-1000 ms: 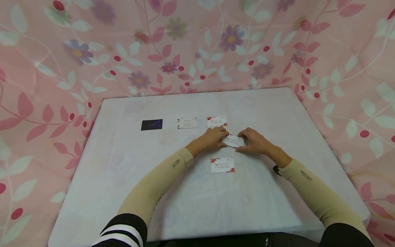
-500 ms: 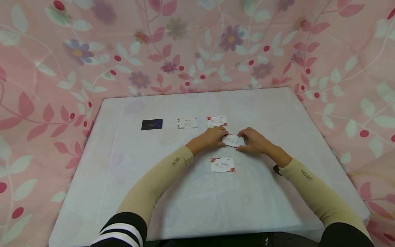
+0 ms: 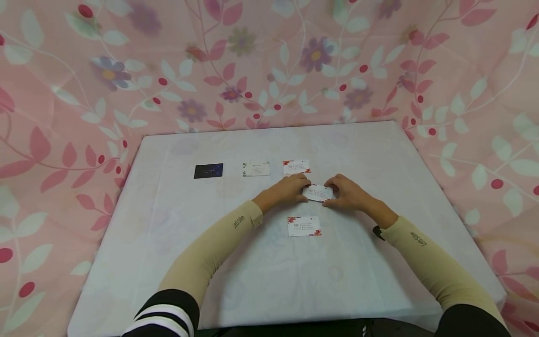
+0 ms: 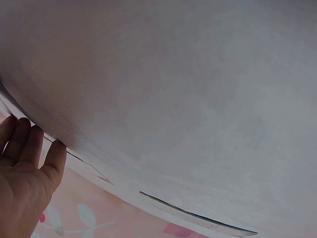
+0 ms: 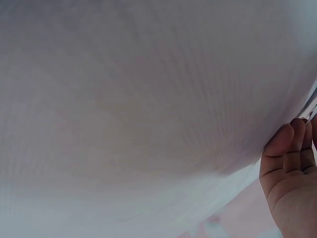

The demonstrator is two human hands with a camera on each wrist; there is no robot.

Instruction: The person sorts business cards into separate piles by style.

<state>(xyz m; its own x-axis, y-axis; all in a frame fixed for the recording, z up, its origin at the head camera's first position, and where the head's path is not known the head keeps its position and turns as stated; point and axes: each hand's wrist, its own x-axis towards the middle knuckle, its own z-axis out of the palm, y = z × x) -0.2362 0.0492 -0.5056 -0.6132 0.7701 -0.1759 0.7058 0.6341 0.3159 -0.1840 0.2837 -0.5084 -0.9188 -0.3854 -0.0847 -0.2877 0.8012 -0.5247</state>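
A small white card (image 3: 318,192) with red flower corners lies a little beyond the middle of the worktop (image 3: 362,262), between the two hands; it is turned a bit, not square to the worktop edge. The left hand (image 3: 289,188) is at 9 o'clock of the card, its fingertips touching the left end of the card, thumb on the near side; the right hand (image 3: 346,192) is at 3 o'clock, fingers and thumb curved around the right end; so both hands pinch this one card between them, low on the surface. In the left wrist view the fingers (image 4: 29,148) lie close together and quite straight against the white cloth; in the right wrist view the fingers (image 5: 292,144) are also together, slightly bent; the card itself hardly shows there.

At 6 o'clock of the held card, apart from it, a second flower card (image 3: 304,226) lies flat, nearer to the person; at 11 o'clock, just beside the left hand's knuckles, a third flower card (image 3: 296,166) lies flat. This one is the right end of a row; at its 9 o'clock is a pale card with green corners (image 3: 256,169), and further at 9 o'clock a dark blue card (image 3: 208,171); the three are apart from each other.

Both forearms wear beige sleeves (image 3: 210,250); a pink flowered cloth (image 3: 269,61) hangs around the worktop.
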